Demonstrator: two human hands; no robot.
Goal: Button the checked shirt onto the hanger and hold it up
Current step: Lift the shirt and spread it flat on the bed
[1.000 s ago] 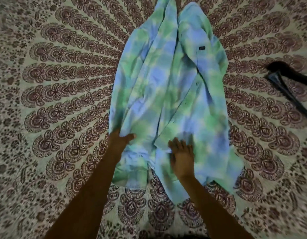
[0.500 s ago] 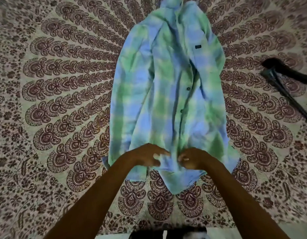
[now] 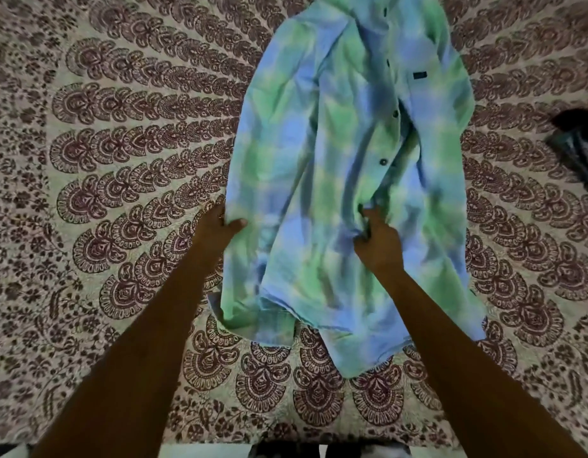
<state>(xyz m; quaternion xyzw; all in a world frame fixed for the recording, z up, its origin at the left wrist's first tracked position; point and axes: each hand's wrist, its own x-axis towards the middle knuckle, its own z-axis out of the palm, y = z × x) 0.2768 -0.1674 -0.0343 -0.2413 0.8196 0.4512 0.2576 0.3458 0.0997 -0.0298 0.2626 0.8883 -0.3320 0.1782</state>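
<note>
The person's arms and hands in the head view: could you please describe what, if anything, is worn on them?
Both forearms are bare up to the frame edge, with no sleeves in view. The left hand and right hand wear no gloves; no ring, watch or bracelet is visible.

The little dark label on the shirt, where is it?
In the head view, the dark label sits high on the right side of the checked shirt, just right of the button row, far above both hands.

One view only — head-worn, wide-angle, looking forward and steeply down, close over the maroon-and-cream printed bedspread (image 3: 114, 180). Both bare forearms entering from the bottom edge (pattern rings bowed by the lens) — nothing shared with another camera.
</note>
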